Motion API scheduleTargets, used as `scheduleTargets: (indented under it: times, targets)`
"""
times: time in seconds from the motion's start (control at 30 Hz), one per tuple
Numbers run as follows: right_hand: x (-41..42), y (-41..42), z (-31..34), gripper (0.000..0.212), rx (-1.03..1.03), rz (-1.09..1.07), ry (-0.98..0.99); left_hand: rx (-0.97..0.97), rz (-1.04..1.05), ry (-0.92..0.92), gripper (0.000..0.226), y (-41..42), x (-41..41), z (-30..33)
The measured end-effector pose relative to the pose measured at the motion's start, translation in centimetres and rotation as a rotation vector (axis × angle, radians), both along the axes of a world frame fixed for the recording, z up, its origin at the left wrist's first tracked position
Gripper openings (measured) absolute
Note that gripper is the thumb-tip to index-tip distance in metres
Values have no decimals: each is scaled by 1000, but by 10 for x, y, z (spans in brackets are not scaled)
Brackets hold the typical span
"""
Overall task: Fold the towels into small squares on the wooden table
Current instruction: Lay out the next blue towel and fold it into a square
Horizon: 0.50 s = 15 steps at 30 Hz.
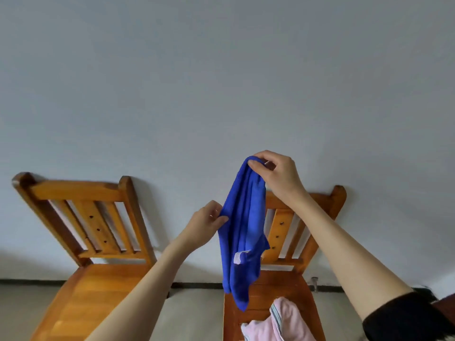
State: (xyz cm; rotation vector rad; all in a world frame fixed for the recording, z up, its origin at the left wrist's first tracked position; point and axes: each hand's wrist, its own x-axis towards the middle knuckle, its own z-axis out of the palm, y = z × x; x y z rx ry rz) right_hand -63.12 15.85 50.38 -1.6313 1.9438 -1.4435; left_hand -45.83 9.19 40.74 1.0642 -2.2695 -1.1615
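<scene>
Blue towel [242, 232] hanging in the air, pinched by both my hands.

I am holding its top bunched in my right hand [278, 175], fingers curled round it, while my left hand [206, 223] is pinching its left edge lower down. Below the towel, a pink cloth [278, 323] is lying on the right wooden chair [290, 284]; another wooden chair [98, 242] is standing left of the towel.

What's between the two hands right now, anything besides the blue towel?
Only the blue towel, in the head view: the right hand pinches its top, the left hand pinches its edge lower down. Behind it stands the right chair.
</scene>
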Motion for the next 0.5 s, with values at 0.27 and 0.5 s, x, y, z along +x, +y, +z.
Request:
scheduleTargets:
  times: [0.27, 0.5]
  targets:
    - [65, -6, -24, 6, 154, 138, 65, -160, 369, 36, 8, 29, 112, 24]
    - [178, -21, -31, 16, 241, 420, 151, -239, 586, 45, 6, 56, 233, 52]
